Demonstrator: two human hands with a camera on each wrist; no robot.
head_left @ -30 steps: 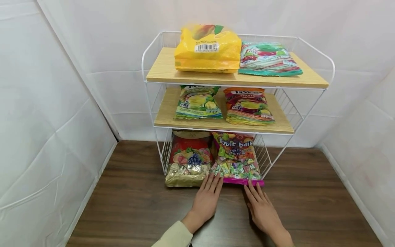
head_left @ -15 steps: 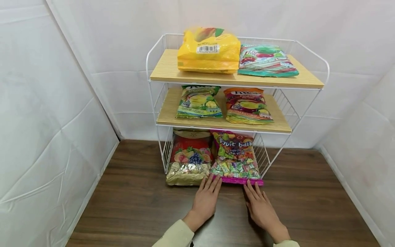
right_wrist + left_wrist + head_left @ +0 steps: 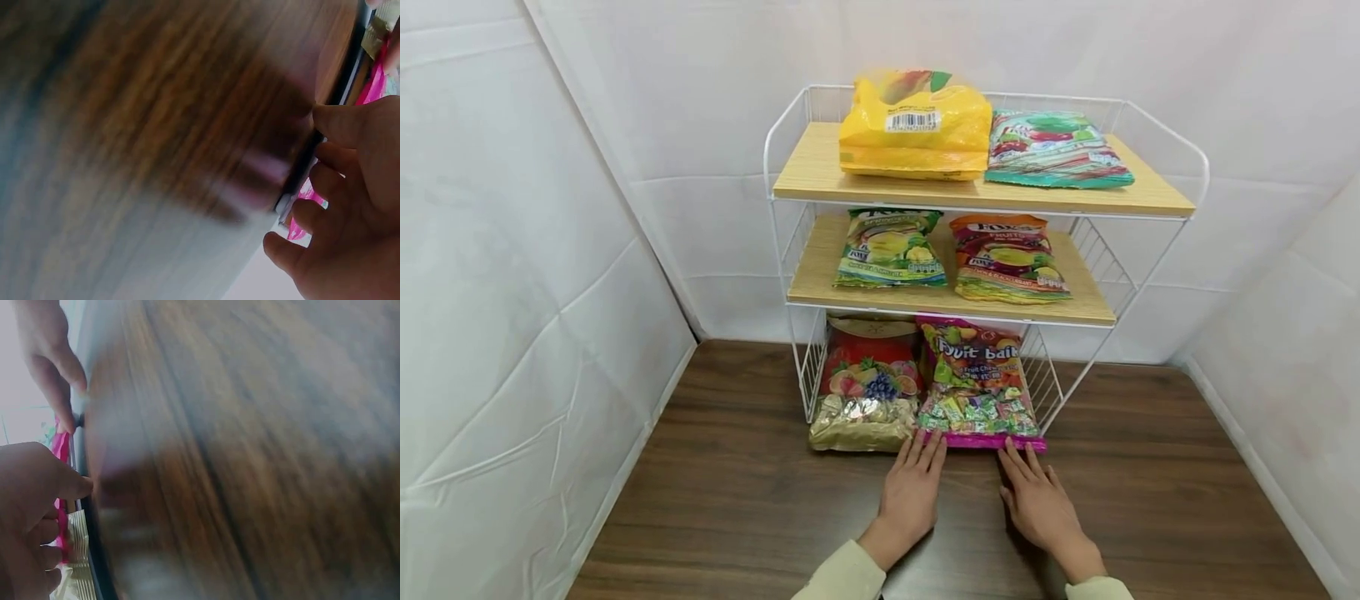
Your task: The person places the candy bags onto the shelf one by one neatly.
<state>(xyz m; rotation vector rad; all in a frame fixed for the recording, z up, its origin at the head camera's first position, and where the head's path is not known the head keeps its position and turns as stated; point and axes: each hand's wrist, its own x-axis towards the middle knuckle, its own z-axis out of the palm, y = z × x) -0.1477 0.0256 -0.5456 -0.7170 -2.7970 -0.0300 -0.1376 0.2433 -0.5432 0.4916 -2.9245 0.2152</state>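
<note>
A pink-edged bag of fruit chewy candy leans back on the bottom level of the rack, its pink lower seam toward me. My left hand lies with straight fingers at the left end of that seam, close to the gold-bottomed candy bag beside it. At the seam's right part, my right hand touches with extended fingertips. In the left wrist view the left hand is at the pink seam and the gold edge. The right wrist view shows the right hand with its fingers against the pink seam.
A white wire rack with wooden shelves stands on the dark wooden table. Its middle shelf holds a green candy bag and an orange-red one. On top lie a yellow bag and a teal bag.
The head view has shifted slightly, so the rack appears a little further right. Both hands stay at the pink seam of the fruit chewy candy bag.
</note>
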